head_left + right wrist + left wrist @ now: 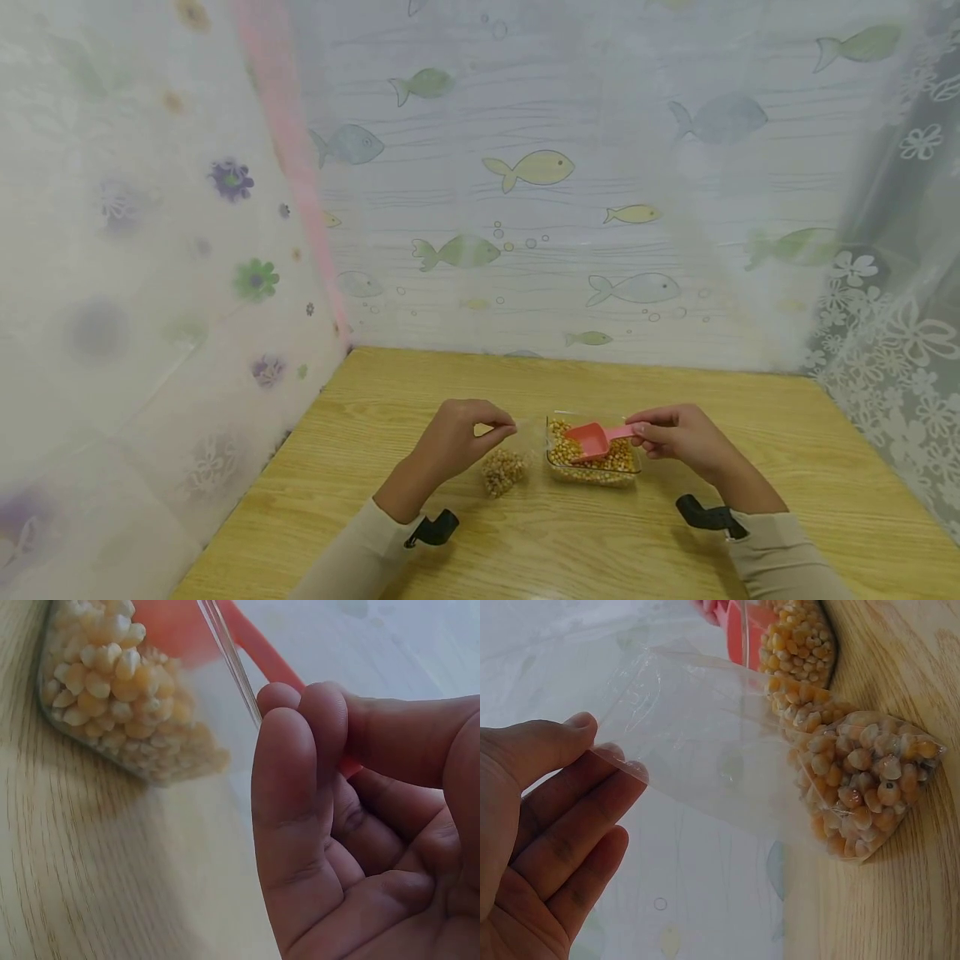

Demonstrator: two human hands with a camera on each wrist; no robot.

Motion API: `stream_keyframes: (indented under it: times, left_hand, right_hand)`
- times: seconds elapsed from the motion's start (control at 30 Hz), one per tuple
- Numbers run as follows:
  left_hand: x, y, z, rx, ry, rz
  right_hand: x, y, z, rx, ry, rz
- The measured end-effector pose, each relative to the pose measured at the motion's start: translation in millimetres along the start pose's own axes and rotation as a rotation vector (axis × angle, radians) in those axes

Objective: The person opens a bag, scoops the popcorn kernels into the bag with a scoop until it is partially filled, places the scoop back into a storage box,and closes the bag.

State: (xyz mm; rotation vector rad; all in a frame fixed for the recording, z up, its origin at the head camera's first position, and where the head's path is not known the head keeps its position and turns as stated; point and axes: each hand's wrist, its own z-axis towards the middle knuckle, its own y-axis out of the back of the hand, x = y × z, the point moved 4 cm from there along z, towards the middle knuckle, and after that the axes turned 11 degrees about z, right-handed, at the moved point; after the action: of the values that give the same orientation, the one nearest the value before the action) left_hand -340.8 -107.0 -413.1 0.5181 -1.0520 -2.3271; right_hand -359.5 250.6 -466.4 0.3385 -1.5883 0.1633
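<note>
Between thumb and fingertips, my left hand (468,429) pinches the top edge of a clear plastic bag (697,727). Corn kernels (862,780) fill the bag's bottom, which rests on the wooden table. To its right stands a rectangular glass container (595,477) holding more yellow corn kernels (561,450). My right hand (678,437) grips the handle of a small pink scoop (591,442) from the right side. The scoop's bowl lies over the kernels inside the container, tilted toward the left. In the right wrist view, the fingers hide part of the scoop's handle (262,649).
The light wooden table (750,442) extends around the bag and container. Behind it hangs a pale sheet with printed fish (543,167), and flowered sheets (255,279) close off the sides. A black wrist mount (435,527) sticks out near each sleeve.
</note>
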Motion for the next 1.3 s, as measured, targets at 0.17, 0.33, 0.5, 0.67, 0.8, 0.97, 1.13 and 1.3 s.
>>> stream_keyframes:
  times: [0.17,0.33,0.5,0.67,0.8,0.97,1.13,1.3]
  left_hand:
    - [0.2,0.5,-0.4,-0.005,0.002,0.0]
    - [0.1,1.4,0.2,-0.007,0.0,-0.006]
    - [1.0,2.2,-0.5,-0.003,0.008,-0.001]
    - [1.5,2.2,-0.7,-0.004,0.009,-0.003]
    - [1.8,1.2,-0.6,0.008,0.014,-0.01]
    - [2.2,0.2,-0.5,0.008,0.012,-0.005]
    - [3.1,0.2,-1.4,-0.005,0.004,-0.011]
    - [5.0,-0.8,-2.8,-0.008,0.009,-0.016]
  right_hand:
    - [-3,3,-1.4,0.026,-0.011,0.073]
    - [-8,8,-3.0,0.055,-0.027,0.182]
    - [-17,13,-0.2,0.084,-0.039,0.261]
    - [-22,14,1.3,0.096,-0.041,0.285]
    - [-25,15,0.4,0.106,-0.031,0.308]
    - [-24,15,-3.9,0.128,-0.01,0.373]
    - [-17,13,-9.7,0.138,0.011,0.435]
    - [-7,9,-14.9,0.145,0.039,0.46]
